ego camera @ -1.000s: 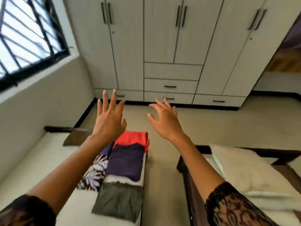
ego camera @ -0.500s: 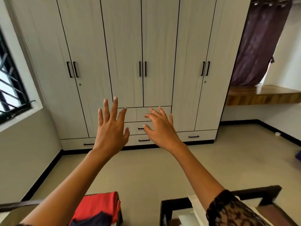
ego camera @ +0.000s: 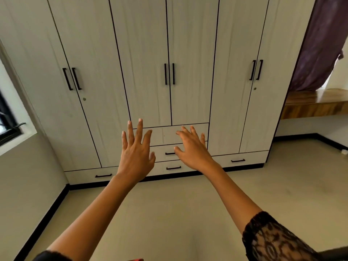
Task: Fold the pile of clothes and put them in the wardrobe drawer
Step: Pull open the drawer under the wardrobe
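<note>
**Head view, read left to right.** At 9 o'clock, a barred window (ego camera: 9, 127) in the side wall. From 10 to 2 o'clock, the white wardrobe (ego camera: 94, 53), with all six doors closed.

Just left of centre is the left hand (ego camera: 136, 153), raised with its back to the camera, fingers straight and spread, holding nothing. Behind and between the two hands are the central drawers (ego camera: 165, 135), a stack of three, all closed. The lower two carry black handles; none is visible on the top one.

Just right of centre is the right hand (ego camera: 194, 151), likewise spread and empty. A lace sleeve (ego camera: 273, 240) covers its arm at 5 o'clock.

At 6 o'clock, on the bottom edge, is a sliver of red cloth (ego camera: 138, 259), probably part of the clothes. The rest of the pile is out of view.

From 1 to 3 o'clock, a purple curtain (ego camera: 320, 44) hangs above a wooden shelf (ego camera: 316, 104). The floor (ego camera: 169, 213) lies between viewer and wardrobe.

**Judgement.** No garment is in hand and no drawer is open, so storing has not begun.

**To do the step well:**
- Open one handled drawer first, pulling it straight and far enough out.
- Fetch the folded clothes with both palms flat beneath them so the folds hold.
- Lay the stack in level rather than dropping it.
- Close the drawer without trapping any fabric.
</note>
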A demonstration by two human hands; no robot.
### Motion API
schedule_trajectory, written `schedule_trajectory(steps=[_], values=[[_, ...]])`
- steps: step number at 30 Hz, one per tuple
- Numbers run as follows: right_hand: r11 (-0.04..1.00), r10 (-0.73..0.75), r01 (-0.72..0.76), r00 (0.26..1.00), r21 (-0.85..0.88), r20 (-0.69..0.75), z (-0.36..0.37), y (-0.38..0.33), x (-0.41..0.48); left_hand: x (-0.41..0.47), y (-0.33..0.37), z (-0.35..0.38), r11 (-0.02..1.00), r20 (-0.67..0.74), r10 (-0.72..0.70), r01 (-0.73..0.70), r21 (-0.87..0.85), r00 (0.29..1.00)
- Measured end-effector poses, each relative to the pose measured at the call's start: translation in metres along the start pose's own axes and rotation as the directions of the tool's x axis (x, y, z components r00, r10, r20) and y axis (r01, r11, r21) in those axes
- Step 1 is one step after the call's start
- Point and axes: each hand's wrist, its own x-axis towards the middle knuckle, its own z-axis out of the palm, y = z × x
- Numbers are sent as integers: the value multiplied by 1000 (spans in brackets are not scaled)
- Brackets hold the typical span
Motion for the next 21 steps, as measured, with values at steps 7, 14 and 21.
schedule_trajectory(steps=[7, 14, 21], values=[[995, 98, -98, 995, -5, 5, 47, 48, 119, 104, -45, 87, 999, 139, 39, -36, -29, 990], [988, 152, -151, 986, -28, 65, 103, 120, 227, 194, -75, 194, 999, 247, 44, -36, -37, 968], [987, 156, -158, 980, 9, 121, 158, 198, 360, 302, -97, 305, 999, 371, 15, 5, -53, 929]])
